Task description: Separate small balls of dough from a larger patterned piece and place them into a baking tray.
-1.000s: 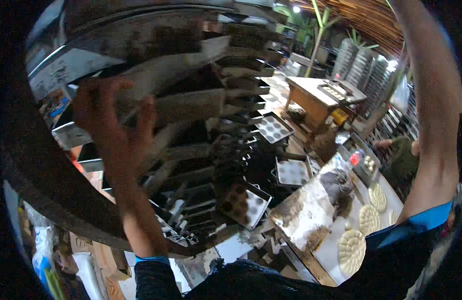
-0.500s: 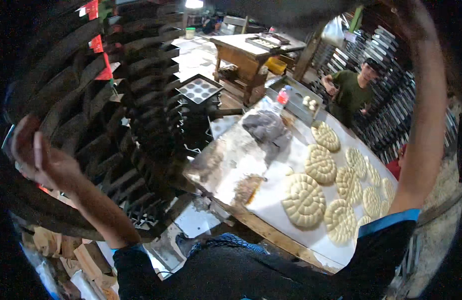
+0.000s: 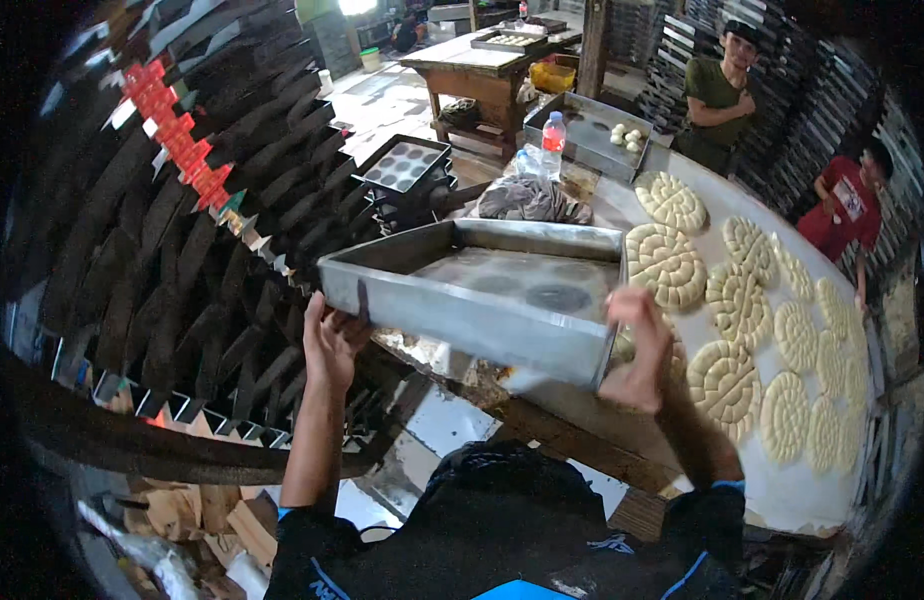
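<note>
A deep, grey metal baking tray (image 3: 472,330) is held out in front of my body, over the near left edge of the table. Dark round marks show on its floor. My left hand (image 3: 334,338) grips the tray's left end from below, with the thumb up its outer side. At the right end, my right hand (image 3: 642,350) is closed on the tray's edge, slightly blurred. Just beyond that hand, several flat rounds of scored dough (image 3: 724,388) lie on the white table top (image 3: 697,490).
Tall stacks of dark trays (image 3: 182,250) stand at left. A grey cloth (image 3: 534,198), a bottle (image 3: 553,138) and another tray with dough balls (image 3: 589,140) sit on the table's far end. Two people (image 3: 719,95) (image 3: 844,205) stand beyond the table. Cardboard scraps (image 3: 217,515) lie lower left.
My hands have come down and inward from being raised wide apart. A baking tray is now between them. The view has turned, and a second person shows at right.
</note>
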`<act>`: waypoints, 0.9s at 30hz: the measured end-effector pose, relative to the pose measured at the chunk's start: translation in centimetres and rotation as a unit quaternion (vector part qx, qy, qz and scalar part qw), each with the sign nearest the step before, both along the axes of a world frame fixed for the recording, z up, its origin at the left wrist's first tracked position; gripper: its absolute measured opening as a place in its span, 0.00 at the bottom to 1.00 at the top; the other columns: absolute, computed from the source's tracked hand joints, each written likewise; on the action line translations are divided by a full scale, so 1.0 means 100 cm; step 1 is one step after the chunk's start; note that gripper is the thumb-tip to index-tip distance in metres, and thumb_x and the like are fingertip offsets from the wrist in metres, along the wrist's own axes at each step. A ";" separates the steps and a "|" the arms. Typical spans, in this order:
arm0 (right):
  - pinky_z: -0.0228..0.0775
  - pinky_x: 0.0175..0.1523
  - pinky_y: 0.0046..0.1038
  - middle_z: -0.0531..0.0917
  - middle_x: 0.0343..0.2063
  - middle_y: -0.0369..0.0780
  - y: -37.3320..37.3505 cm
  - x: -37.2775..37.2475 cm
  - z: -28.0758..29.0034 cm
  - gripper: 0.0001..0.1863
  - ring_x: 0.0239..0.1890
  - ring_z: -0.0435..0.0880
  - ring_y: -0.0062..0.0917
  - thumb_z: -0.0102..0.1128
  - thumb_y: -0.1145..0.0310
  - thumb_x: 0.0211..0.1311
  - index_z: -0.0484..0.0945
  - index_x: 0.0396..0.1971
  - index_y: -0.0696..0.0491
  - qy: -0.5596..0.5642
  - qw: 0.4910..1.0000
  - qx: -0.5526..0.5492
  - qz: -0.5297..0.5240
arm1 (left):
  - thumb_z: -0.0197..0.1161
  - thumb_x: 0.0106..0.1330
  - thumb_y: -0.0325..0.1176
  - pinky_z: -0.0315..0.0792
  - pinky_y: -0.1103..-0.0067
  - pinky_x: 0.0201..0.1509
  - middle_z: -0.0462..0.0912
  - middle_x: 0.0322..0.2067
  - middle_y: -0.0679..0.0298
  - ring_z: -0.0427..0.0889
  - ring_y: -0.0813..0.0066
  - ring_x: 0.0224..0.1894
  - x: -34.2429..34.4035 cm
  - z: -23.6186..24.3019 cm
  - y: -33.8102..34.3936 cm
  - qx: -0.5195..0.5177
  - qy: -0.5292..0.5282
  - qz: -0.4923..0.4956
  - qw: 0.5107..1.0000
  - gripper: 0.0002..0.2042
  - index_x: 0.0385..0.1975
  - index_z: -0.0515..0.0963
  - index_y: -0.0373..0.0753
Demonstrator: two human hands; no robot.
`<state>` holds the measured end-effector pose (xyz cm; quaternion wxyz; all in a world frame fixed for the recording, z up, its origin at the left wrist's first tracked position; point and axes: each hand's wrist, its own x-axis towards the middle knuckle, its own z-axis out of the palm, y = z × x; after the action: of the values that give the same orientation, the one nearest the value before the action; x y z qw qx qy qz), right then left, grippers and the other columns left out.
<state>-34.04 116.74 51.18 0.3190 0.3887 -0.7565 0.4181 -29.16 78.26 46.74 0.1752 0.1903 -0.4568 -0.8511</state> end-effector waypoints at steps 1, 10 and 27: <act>0.71 0.45 0.37 0.73 0.35 0.46 0.004 0.008 -0.014 0.23 0.40 0.77 0.41 0.74 0.70 0.35 0.69 0.31 0.56 0.000 1.000 0.005 0.003 | 0.62 0.62 0.56 0.73 0.62 0.47 0.75 0.39 0.64 0.78 0.60 0.44 -0.005 -0.008 -0.011 -0.020 -0.013 -0.021 0.999 0.34 0.60 0.59 0.43; 0.75 0.46 0.36 0.72 0.38 0.44 -0.050 0.037 -0.129 0.15 0.47 0.77 0.40 0.64 0.75 0.45 0.69 0.33 0.52 0.051 0.994 0.068 0.065 | 0.66 0.54 0.27 0.69 0.71 0.44 0.72 0.38 0.66 0.73 0.74 0.38 -0.009 -0.091 -0.081 -0.123 -0.096 0.052 0.986 0.28 0.54 0.62 0.46; 0.47 0.72 0.57 0.66 0.44 0.44 -0.107 0.010 -0.251 0.20 0.55 0.67 0.39 0.57 0.64 0.50 0.63 0.43 0.48 -0.065 0.955 0.281 -0.064 | 0.54 0.65 0.38 0.68 0.62 0.44 0.73 0.31 0.63 0.70 0.67 0.30 -0.141 -0.201 -0.134 -0.344 -0.348 0.015 0.872 0.13 0.27 0.70 0.32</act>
<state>-33.06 106.01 26.10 0.1730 0.3850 -0.8861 0.1916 -43.28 64.89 26.66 0.0720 0.4092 -0.7492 -0.5158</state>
